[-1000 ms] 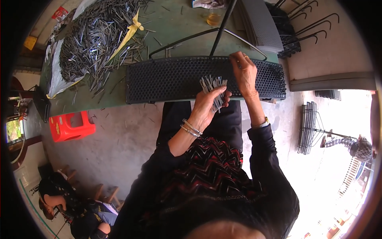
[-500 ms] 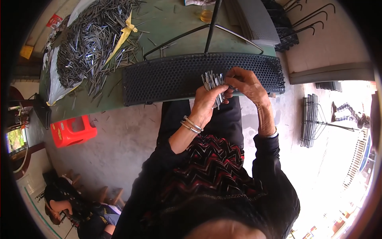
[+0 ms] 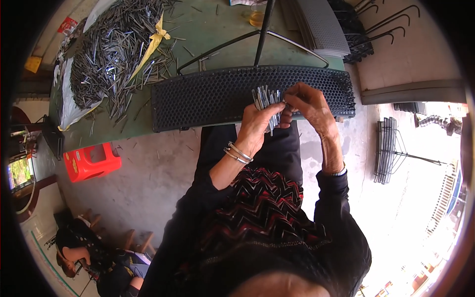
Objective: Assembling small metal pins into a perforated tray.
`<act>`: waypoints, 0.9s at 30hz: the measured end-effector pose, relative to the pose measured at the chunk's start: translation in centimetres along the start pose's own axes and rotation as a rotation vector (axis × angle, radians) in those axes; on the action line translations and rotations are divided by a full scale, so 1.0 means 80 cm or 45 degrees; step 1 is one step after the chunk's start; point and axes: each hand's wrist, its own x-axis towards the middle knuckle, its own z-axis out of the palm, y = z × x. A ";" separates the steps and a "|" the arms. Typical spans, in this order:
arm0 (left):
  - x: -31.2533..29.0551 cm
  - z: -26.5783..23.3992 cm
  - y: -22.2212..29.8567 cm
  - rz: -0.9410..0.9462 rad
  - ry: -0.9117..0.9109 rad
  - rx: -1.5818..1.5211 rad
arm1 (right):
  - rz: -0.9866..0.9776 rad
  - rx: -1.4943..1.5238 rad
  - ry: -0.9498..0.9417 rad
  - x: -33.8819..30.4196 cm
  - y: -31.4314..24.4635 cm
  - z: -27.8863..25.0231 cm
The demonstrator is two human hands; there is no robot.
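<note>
Two hands at bundle of metal pins [image 3: 267, 101], left hand [image 3: 257, 123] clasping it, right hand [image 3: 307, 101] pinching one.

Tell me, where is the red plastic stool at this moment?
In the head view, the red plastic stool stands on the concrete floor at the person's left, just below the near edge of the green table, under the pile of metal pins.

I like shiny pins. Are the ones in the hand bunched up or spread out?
Bunched: the left hand grips the pins as one tight bundle.
</note>
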 end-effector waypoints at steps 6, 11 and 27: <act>-0.003 0.005 -0.006 0.054 0.068 -0.016 | 0.024 -0.028 0.017 -0.001 -0.003 0.001; -0.007 0.011 -0.003 0.075 0.103 0.049 | 0.029 0.006 0.018 -0.001 -0.001 -0.001; -0.008 0.010 0.000 -0.096 0.098 -0.128 | -0.624 -0.634 0.873 0.061 0.019 -0.006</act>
